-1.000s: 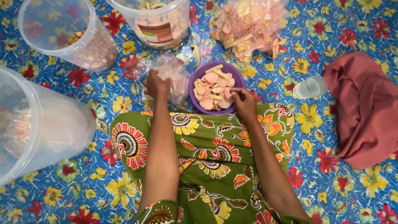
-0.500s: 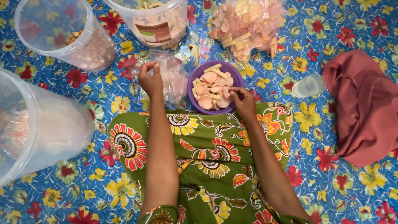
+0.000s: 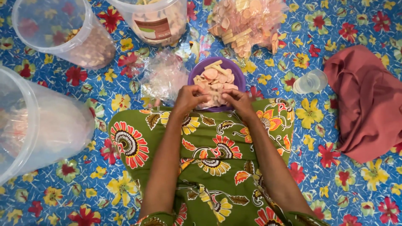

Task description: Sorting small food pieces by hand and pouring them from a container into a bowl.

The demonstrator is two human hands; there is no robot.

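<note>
Over the purple bowl (image 3: 216, 69) of chips (image 3: 213, 78), a thin clear bag is pinched by the left hand (image 3: 189, 98) and right hand (image 3: 237, 100). Filling seems begun; next, the bag must be held open.

Glossy purple plastic bowl (image 3: 236, 71), crinkly clear plastic bags (image 3: 164, 77), matt red cloth (image 3: 368, 104).

Both hands (image 3: 213, 99) over purple bowl (image 3: 234, 70)
</note>
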